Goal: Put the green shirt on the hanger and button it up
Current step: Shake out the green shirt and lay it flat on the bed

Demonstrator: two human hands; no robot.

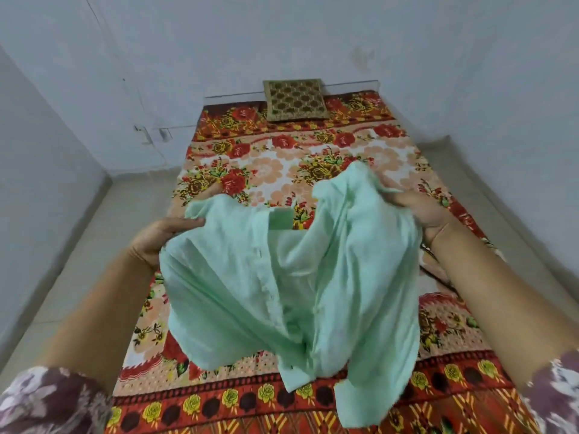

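- Left hand (159,238): closed on the left upper edge of the shirt (291,286), thumb lying over the cloth, fingers hidden behind it.
- Right hand (419,211): gripped the right upper edge of the shirt, with cloth bunched between thumb and fingers.
- Shirt: pale green, held up between the two hands above the near half of the bed (282,158); it hung open and crumpled, front placket running down the middle, lower hem and a sleeve end drooping onto the near border of the bedsheet.
- Sleeves (47,402): floral, mauve and white, visible at both near corners, forearms bare.
- Bed: covered with a red, orange and cream floral sheet, running from near to far.
- Cushion (294,100): olive and gold, patterned, leaning at the far end of the bed against the wall (313,32).
- A dark thin object lay on the sheet just under the right wrist, mostly hidden; what it was could not be told.
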